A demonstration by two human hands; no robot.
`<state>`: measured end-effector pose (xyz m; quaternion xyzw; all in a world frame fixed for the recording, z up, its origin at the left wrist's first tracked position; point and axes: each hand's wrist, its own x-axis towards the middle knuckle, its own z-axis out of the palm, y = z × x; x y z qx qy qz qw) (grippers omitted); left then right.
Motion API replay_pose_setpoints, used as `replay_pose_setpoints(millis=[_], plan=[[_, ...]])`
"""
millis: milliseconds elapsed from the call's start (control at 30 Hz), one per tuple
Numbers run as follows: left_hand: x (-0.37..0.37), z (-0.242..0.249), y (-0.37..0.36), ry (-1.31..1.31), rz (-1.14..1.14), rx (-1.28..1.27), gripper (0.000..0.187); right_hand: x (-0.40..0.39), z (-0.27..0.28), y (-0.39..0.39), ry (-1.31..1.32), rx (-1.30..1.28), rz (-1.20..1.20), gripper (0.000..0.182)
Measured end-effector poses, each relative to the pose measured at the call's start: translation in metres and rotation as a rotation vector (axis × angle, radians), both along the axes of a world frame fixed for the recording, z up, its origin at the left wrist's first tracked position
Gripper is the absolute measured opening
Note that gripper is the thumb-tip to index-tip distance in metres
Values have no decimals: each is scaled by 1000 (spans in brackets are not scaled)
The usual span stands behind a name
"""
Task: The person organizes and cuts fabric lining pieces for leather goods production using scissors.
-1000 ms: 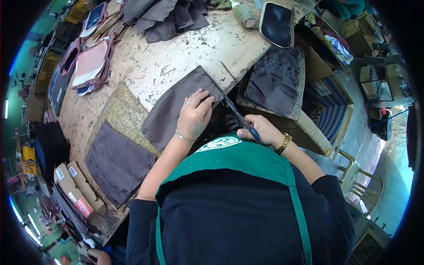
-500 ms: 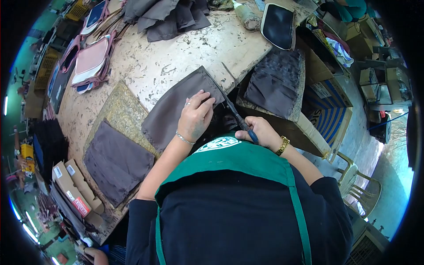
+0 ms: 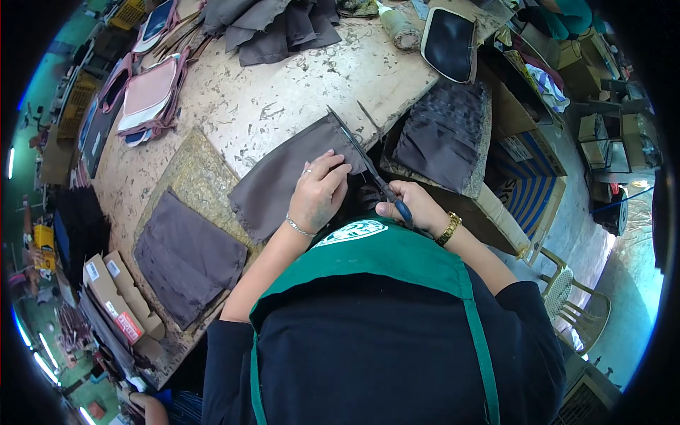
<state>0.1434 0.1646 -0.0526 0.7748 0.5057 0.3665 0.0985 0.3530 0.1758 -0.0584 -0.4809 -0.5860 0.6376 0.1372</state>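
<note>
My left hand lies on a dark grey-brown fabric piece on the table, fingers spread over it near its right end. Closed around the dark handles of a pair of scissors is my right hand. The long blades run along the fabric's right edge, with the tips at its far corner. Part of the handles is hidden by my fingers. A second dark fabric piece rests to the left, partly on a mottled board.
Crumpled dark fabric lies at the far side of the worn table. Pink and white pieces are stacked at left. To the right, more dark fabric sits on a board above a cardboard box. A plastic chair stands beyond.
The scissors and my right hand have shifted slightly right and toward me, and the blade tips show more clearly beside the fabric corner. My left hand stays on the fabric, moved slightly.
</note>
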Motion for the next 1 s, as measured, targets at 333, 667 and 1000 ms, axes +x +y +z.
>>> replay_pose_setpoints(millis=[333, 667, 1000], plan=[[0, 0, -1, -21, 22, 1, 16, -2, 11, 0, -125, 60, 0, 55], [2, 6, -1, -34, 48, -85, 16, 13, 18, -7, -4, -12, -148, 49], [-49, 30, 33, 248, 374, -209, 28, 67, 40, 10, -77, 152, 1, 53]])
